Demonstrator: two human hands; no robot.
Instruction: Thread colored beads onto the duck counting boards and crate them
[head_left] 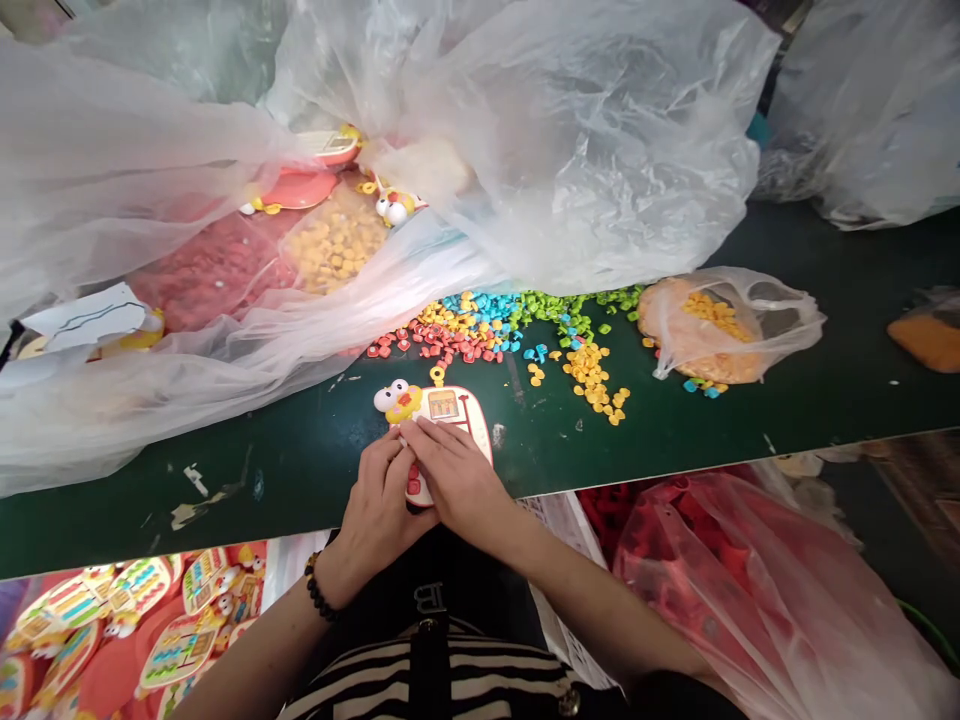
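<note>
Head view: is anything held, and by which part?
Red-rimmed white plastic toy, near half partly under left hand and right hand; whether gripped cannot be told.

A scuffed green table (pixel 840 380) stretches across the view.

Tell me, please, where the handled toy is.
In the head view, the big-eyed toy sits centrally near the table edge, partly under the right hand.

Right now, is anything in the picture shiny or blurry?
Head view: white glints on the crumpled clear bag; head view: red pieces look hazy through thin plastic; head view: the toy, left hand and right hand look fairly sharp.
</note>
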